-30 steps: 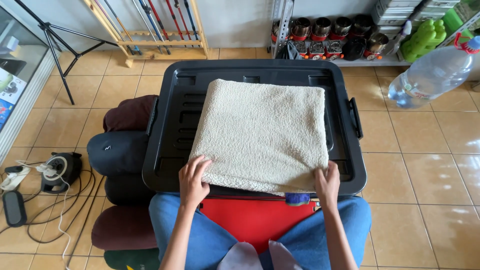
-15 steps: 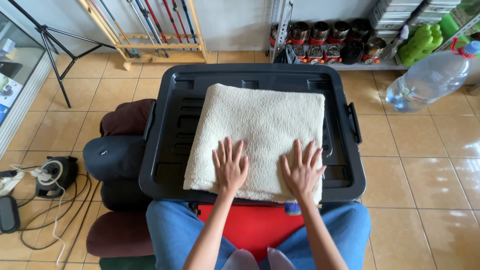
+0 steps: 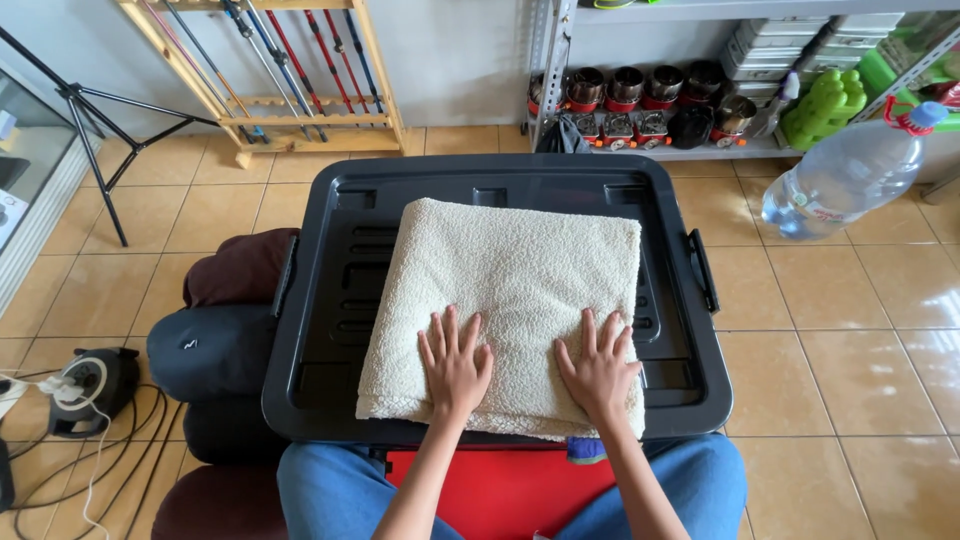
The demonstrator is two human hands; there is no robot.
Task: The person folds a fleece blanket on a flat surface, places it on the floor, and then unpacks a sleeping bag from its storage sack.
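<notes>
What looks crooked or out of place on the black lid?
Not much. The cream blanket lies folded but slightly skewed on the black lid, its near edge hanging over the lid's front rim. Both hands, left and right, lie flat on it. No spill or damage shows.

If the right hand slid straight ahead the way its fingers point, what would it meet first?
Only more of the folded cream blanket under the right hand; past its far edge, probably the raised rim of the black bin lid.
</notes>
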